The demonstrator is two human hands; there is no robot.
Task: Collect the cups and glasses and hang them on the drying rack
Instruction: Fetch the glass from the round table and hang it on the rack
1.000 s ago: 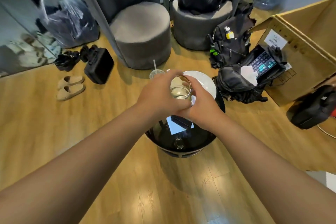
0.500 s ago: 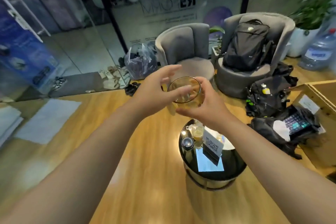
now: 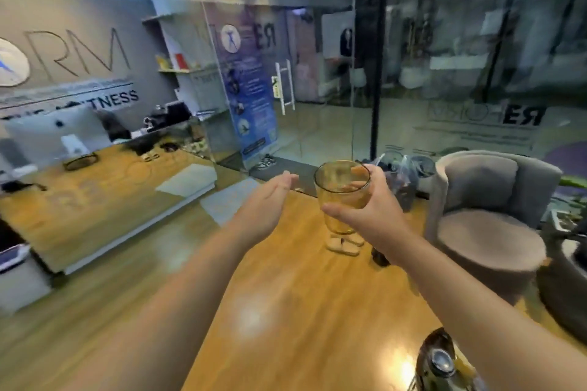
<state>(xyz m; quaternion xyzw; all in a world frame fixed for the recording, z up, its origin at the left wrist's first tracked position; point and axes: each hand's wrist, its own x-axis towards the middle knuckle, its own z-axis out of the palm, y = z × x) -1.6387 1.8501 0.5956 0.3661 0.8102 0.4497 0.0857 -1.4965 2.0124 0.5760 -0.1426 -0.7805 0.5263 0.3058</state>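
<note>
one glass (image 3: 343, 192), two hands, one armchair (image 3: 489, 216), two sandals (image 3: 344, 244)

right hand (image 3: 371, 216) gripping, left hand (image 3: 265, 205) flat, fingers extended.

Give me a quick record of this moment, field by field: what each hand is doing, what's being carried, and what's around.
right hand: grip closed around the glass
glass: amber-tinted, upright, held in the air, looks empty
left hand: open, palm toward the glass, not touching it
floor: wood
armchair: grey, to the right
slippers: on the floor, behind the glass
counter: wooden top, to the left
drying rack: none in view
</note>
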